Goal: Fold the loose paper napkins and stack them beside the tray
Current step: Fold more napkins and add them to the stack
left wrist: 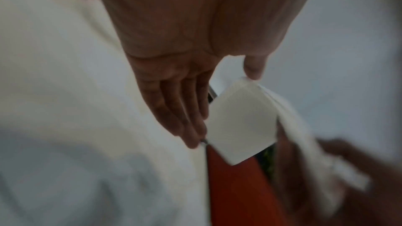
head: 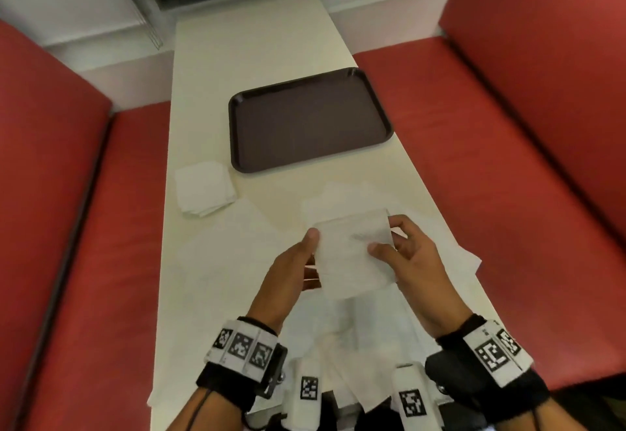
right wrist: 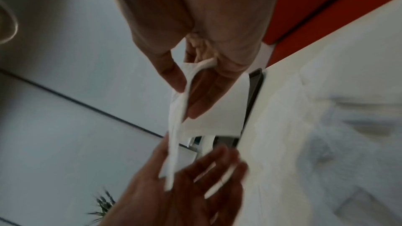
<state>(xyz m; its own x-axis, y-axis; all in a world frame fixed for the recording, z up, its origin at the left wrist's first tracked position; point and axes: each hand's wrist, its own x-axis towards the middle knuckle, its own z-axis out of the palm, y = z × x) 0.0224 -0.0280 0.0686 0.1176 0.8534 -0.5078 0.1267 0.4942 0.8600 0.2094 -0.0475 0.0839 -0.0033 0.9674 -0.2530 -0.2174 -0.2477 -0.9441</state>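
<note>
A partly folded white napkin [head: 352,254] is held up over the near half of the table, between both hands. My left hand [head: 313,251] has its thumb on the napkin's left edge and its fingers underneath. My right hand [head: 386,237] pinches the right side, thumb on top and fingers behind. The left wrist view shows the napkin [left wrist: 243,126] between the left hand's [left wrist: 224,107] thumb and straight fingers. In the right wrist view the right hand [right wrist: 187,100] pinches the doubled napkin [right wrist: 222,109]. A dark brown tray [head: 310,118] lies beyond. A stack of folded napkins [head: 205,193] sits by the tray's near-left corner.
Loose unfolded napkins [head: 237,237] are spread on the cream table [head: 257,57] under and around my hands, several reaching the near edge. Red bench seats [head: 67,227] run along both long sides. A white wall and sill close the far end.
</note>
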